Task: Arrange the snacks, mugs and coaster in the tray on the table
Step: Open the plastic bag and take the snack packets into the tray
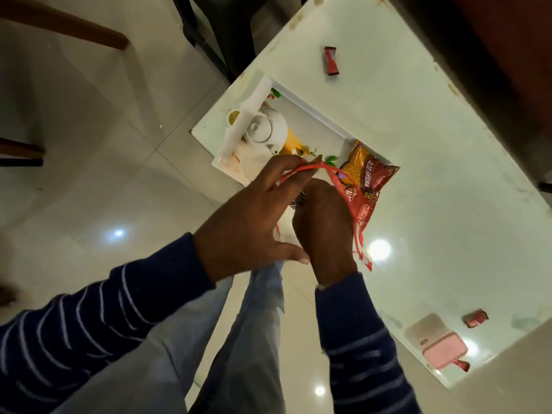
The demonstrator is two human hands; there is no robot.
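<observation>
A white tray [313, 115] with flower prints lies on the pale table [418, 174]. In its far end stands a white teapot [264, 128] next to a yellow patch. A red-and-yellow snack packet [369, 171] rests in the tray's right corner. My left hand [254, 222] pinches the top edge of a second red snack packet [358, 204]; my right hand [325, 231] grips the same packet from below, over the tray's near end. Both hands hide that part of the tray.
A small red chocolate wrapper [331, 61] lies on the far side of the table. Near the front right corner sit another red wrapper [475, 318], a pink case [439, 345] and a red item [462, 365] beside it. Chair legs stand on the tiled floor at left.
</observation>
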